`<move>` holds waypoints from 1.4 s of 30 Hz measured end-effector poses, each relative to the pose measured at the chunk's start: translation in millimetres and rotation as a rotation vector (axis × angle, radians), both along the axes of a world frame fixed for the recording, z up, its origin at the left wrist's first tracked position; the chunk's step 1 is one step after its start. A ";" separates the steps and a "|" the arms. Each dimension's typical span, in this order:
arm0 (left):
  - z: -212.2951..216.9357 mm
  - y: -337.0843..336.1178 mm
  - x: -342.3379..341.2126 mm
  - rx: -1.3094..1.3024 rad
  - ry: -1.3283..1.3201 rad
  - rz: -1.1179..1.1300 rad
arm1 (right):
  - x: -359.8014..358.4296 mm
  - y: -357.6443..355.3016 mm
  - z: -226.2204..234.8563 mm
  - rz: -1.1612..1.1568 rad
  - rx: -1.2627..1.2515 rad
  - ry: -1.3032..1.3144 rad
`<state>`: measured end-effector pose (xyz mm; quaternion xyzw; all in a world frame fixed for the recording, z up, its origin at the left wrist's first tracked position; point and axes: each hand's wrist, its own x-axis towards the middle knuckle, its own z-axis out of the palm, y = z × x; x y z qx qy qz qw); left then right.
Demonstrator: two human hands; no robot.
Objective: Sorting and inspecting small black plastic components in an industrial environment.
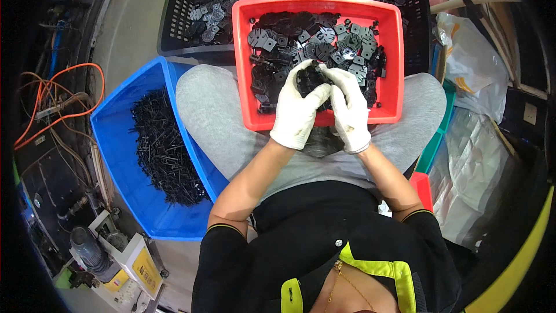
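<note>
A red plastic bin (395,81) rests across my lap, holding many small black plastic parts (263,40), some flat and shiny, some with round ends. Both my hands wear white gloves and meet over the bin's near half. My left hand (296,107) curls around a small black plastic part (310,76). From the other side, my right hand (350,104) has its fingers and thumb closed on the same part. The gloves cover much of it, so its full shape is hidden.
To my left stands a blue bin (121,156) with thin black stick-like pieces (168,150). Black perforated crates (179,17) of similar parts sit beyond the red bin. An orange cable (63,66) lies far left. Clear plastic bags (475,69) are at right.
</note>
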<state>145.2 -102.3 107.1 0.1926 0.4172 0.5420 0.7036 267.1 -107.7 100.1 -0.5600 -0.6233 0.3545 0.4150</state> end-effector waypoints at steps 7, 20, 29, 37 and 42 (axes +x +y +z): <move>-1.2 -7.3 12.2 0.011 0.097 0.100 | -7.7 -15.3 -9.6 -0.170 -0.042 0.132; -0.9 -11.8 18.6 0.036 0.164 0.190 | -12.6 -23.4 -6.4 -0.196 -0.118 0.160; -7.7 -12.3 15.9 0.032 0.070 0.215 | -13.7 -22.9 -6.9 -0.171 -0.104 0.133; -2.9 -7.6 -4.5 -0.107 -0.116 0.282 | -13.3 -25.1 -6.4 0.113 0.158 -0.128; 11.3 39.9 -61.2 -0.068 -0.131 0.361 | 28.0 2.5 -3.1 -0.016 0.112 -0.249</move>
